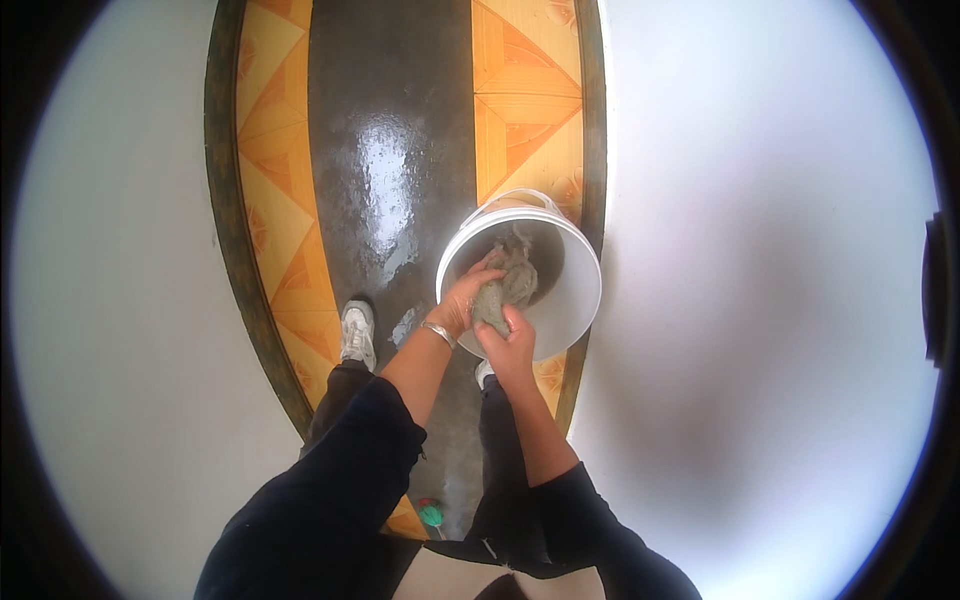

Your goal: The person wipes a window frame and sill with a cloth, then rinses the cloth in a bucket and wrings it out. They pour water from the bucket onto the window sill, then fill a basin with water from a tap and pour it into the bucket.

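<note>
A wet grey-green cloth [519, 279] is bunched between my two hands, over the mouth of a white plastic bucket [576, 307]. My left hand [474, 292] grips the cloth from the left, and a silver bracelet [439, 334] circles that wrist. Lower and to the right, my right hand [511, 337] pinches the near end of the cloth between thumb and fingers. Part of the cloth hangs down inside the bucket, above dark water or a dark bottom; I cannot tell which. The bucket's handle [517, 192] lies toward its far rim.
Glossy dark flooring [390, 90] runs ahead between two strips of orange patterned tile [529, 112]. White walls [112, 262] with dark skirting [592, 90] stand close on both sides. My white shoes [358, 330] are on the floor. A green and red object [430, 514] lies behind me.
</note>
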Tool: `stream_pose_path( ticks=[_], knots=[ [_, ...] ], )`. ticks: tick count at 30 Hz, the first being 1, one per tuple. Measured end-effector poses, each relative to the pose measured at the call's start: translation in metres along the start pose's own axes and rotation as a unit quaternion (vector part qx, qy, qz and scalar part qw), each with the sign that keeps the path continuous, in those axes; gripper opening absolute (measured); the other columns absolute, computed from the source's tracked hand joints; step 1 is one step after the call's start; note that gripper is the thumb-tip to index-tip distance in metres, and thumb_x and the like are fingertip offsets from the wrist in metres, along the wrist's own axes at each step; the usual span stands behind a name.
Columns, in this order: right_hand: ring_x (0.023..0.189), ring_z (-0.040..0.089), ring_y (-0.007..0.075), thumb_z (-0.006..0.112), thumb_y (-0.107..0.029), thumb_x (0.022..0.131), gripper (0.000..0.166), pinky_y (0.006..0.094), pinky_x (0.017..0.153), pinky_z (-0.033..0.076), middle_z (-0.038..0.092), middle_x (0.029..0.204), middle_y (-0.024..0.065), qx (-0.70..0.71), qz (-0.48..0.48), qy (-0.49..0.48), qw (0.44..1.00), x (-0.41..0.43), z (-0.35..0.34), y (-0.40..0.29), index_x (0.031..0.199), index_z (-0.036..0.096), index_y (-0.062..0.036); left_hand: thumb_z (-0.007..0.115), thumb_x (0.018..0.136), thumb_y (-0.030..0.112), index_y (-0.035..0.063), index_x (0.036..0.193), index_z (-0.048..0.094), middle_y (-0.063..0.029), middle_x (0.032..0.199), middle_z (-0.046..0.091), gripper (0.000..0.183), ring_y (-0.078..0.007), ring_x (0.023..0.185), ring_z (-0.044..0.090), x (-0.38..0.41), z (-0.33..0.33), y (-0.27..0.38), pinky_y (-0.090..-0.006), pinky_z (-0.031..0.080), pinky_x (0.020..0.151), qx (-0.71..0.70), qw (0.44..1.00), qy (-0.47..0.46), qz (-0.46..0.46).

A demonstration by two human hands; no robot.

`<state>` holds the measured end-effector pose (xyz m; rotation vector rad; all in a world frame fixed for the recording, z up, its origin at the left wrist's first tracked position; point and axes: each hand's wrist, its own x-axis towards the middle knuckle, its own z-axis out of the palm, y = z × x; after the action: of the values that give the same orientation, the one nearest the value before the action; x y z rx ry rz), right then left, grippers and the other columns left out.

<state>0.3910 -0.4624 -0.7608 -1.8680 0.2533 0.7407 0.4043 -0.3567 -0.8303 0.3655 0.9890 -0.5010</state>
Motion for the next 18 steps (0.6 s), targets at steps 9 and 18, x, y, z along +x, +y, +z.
stream_pose_path(
  ticks=[9,18],
  knots=[
    [0.078,0.057,0.0252,0.066,-0.021,0.076,0.024,0.034,0.072,0.045,0.059,0.081,0.0118,-0.023,-0.015,0.147,0.989,0.048,-0.008,0.017,0.086,0.058,-0.0007,0.043,0.093,0.031,0.0043,0.121,0.05,-0.0107,0.109,0.057,0.04,-0.0206,0.098,0.055,-0.008,0.003,-0.036,-0.0343,0.046,0.084,0.024,0.993,0.102,0.06],
    [0.086,0.052,0.0143,0.056,-0.026,0.087,0.027,0.0277,0.081,0.041,0.057,0.086,0.0025,0.141,0.039,0.027,0.989,0.035,-0.035,-0.018,0.098,0.058,-0.0011,0.049,0.089,0.052,0.0067,0.138,0.033,-0.0113,0.138,0.036,0.068,-0.0229,0.127,0.036,-0.031,0.021,-0.009,-0.0361,0.028,0.107,0.162,0.976,0.008,0.146]
  ],
)
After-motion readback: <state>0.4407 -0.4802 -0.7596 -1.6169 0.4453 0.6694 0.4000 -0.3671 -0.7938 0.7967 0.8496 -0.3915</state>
